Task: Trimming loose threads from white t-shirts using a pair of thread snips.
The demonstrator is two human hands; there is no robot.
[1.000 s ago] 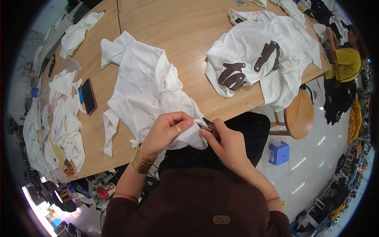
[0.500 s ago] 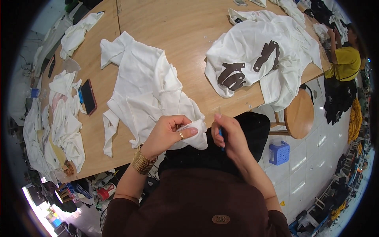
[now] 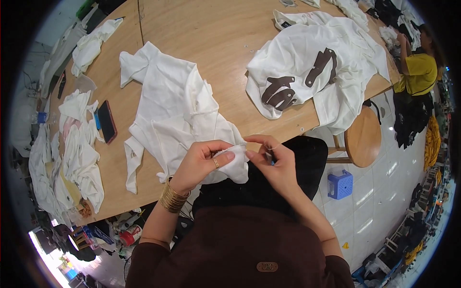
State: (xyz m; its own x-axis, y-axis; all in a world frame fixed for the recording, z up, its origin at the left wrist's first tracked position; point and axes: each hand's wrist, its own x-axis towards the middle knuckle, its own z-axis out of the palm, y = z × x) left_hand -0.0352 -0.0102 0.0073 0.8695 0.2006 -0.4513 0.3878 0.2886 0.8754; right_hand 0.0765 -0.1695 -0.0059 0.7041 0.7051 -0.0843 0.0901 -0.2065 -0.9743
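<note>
A white cloth garment lies spread on the table, its near end hanging over the front edge. My left hand, with a ring and several gold bangles at the wrist, pinches a folded part of that end between thumb and fingers. Against the garment's right edge, my right hand has its thumb and forefinger stretched to the cloth. A small blue tool sits in the curl of its other fingers. Most of the tool is hidden, so I cannot tell its kind.
On the wooden table, a white garment with dark brown patches lies at right. A phone and crumpled white cloths are at left. A round wooden stool and blue plastic stool stand right, beyond them a person in yellow.
My right hand has moved in to the left, its thumb and forefinger opening out to meet the garment's edge. My left hand keeps its pinch in nearly the same place.
</note>
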